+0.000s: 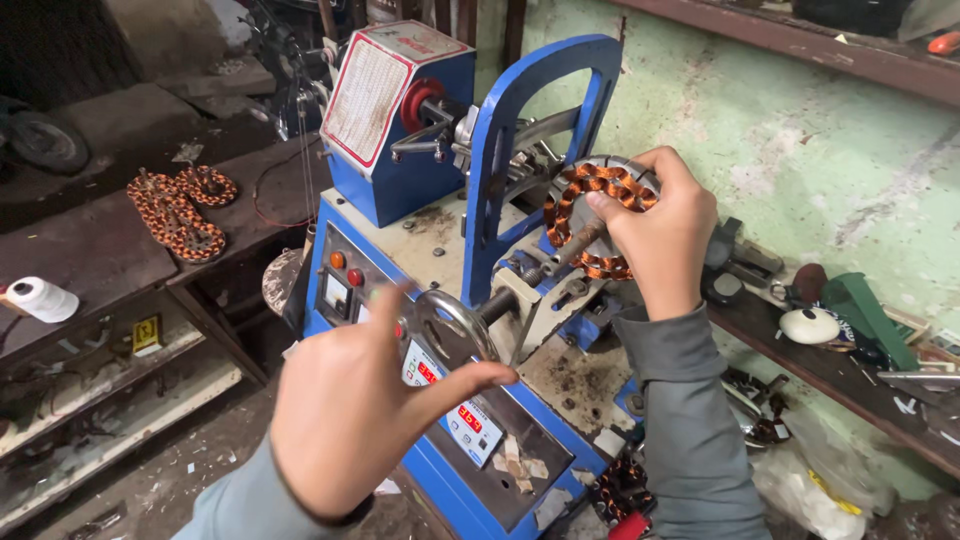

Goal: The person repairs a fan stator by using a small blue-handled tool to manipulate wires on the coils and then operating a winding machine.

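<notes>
A blue coil winding machine (420, 190) stands in front of me, with a tall blue arch frame (545, 110) over its shaft. My right hand (660, 235) grips a round stator wound with copper-coloured wire (590, 215), mounted on the shaft behind the arch. My left hand (360, 410) is in the foreground, fingers curled and thumb out, touching the metal crank handle (455, 320) at the machine's front. Small red-digit counter displays (470, 420) and round red and orange buttons (345, 268) sit on the sloped control panel under that hand.
Several wound copper coils (180, 210) lie on a dark bench at the left, beside a white thread spool (40, 298). A cluttered shelf at the right carries a green tool (865, 315) and a white rounded object (808, 325). More stators (620, 490) lie below the machine.
</notes>
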